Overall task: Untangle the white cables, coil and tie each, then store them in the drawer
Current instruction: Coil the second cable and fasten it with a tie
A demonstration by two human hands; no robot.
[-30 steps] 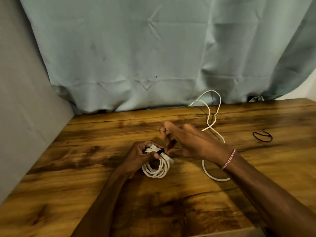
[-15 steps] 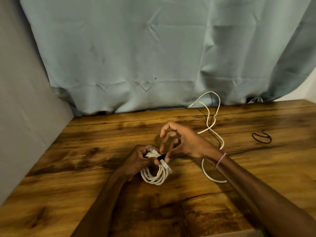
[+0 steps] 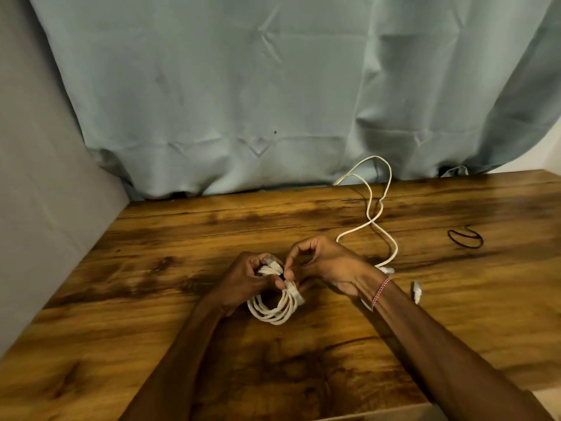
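While coiled, cable [image 3: 273, 312] in left hand [image 3: 244, 284]

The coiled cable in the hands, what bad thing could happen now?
1. The left hand holds the coiled cable only at its top, where the right hand pinches; a slip could let the loops spring apart.
2. The loose cable lies by the right wrist on the table, so that arm might snag and drag it.

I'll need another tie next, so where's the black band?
Head view: the black band lies on the table's right side, right of the loose cable.
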